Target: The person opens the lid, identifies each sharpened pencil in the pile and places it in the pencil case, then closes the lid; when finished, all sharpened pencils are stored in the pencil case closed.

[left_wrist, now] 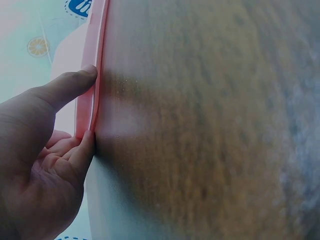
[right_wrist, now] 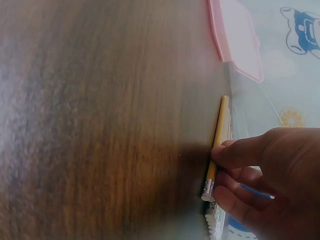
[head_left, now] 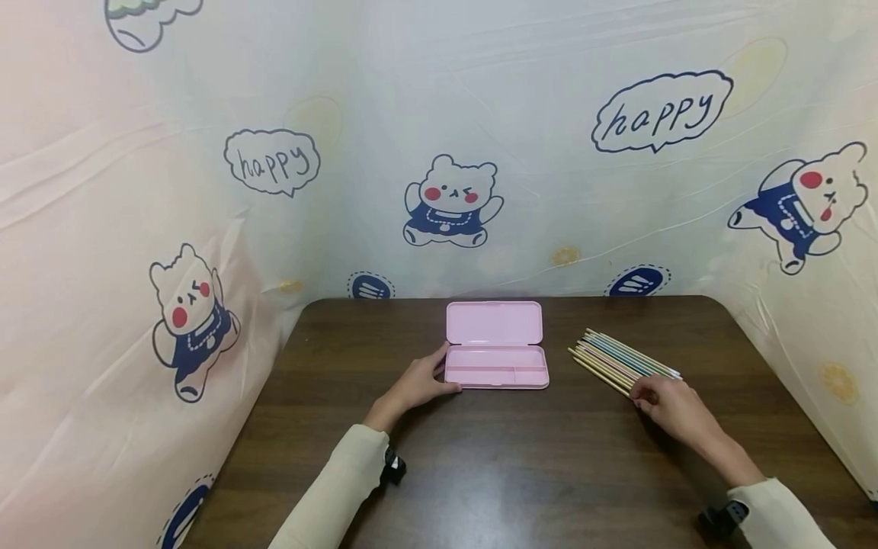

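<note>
A pink pencil case (head_left: 494,324) lies open on the table, its lid folded back and its divided tray facing up with nothing in it. My left hand (head_left: 414,385) holds the tray by its left end, thumb at the front edge and fingers round the side; the left wrist view shows this grip on the pink rim (left_wrist: 86,115). To the right, several pencils (head_left: 627,352) lie side by side at a slant. At their near end my right hand (head_left: 679,415) pinches a yellow pencil (right_wrist: 220,125) close to its eraser end, between thumb and fingers.
The dark wooden table (head_left: 521,465) carries the case and pencils near its far side. A pale cloth (head_left: 535,221) printed with bears and "happy" bubbles hangs behind the table and along both sides.
</note>
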Motion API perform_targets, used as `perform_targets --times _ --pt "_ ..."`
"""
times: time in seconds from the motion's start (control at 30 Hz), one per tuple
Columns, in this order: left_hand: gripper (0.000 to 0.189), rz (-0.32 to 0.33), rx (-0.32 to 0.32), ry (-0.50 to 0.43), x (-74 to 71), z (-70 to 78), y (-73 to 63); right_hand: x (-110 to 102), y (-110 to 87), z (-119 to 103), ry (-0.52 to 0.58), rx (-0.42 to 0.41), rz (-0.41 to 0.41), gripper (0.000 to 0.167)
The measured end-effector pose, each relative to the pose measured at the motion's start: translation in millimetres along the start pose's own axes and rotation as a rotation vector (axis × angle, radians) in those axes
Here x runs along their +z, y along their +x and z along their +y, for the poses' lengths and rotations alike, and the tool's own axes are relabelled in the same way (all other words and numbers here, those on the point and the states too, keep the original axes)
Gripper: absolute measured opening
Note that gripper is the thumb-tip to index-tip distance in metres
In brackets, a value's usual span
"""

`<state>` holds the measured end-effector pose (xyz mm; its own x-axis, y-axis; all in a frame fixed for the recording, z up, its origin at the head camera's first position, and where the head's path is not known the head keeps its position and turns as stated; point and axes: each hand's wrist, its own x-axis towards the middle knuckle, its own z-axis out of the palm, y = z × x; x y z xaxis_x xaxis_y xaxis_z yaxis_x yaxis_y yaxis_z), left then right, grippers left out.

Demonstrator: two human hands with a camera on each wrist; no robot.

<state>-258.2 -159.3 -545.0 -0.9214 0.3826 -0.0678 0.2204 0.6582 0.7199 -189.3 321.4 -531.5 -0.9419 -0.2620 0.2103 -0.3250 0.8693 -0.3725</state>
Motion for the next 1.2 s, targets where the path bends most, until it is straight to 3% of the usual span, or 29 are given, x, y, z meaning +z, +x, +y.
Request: perform_targets --times 0.23,0.53,0.97,1.2 --pt "0.103 -0.006 0.006 -0.015 -1.2 -0.7 0.0 -1.2 1.8 -1.1 -0.035 0.037 -0.025 0.011" --pt "0.103 0.0 0.017 -0.003 -0.9 -1.2 -0.1 -1.9 2.7 -5.7 -0.07 0.022 -0.05 0.012" --pt "0.103 0.001 0.035 0.023 1.0 -3.7 0.7 -7.6 6.3 -10.6 -0.052 0.028 -0.006 0.009" --pt "0.104 -0.006 0.019 0.038 1.1 -4.1 1.4 -15.6 18.5 -22.6 -0.017 0.008 0.027 0.007"
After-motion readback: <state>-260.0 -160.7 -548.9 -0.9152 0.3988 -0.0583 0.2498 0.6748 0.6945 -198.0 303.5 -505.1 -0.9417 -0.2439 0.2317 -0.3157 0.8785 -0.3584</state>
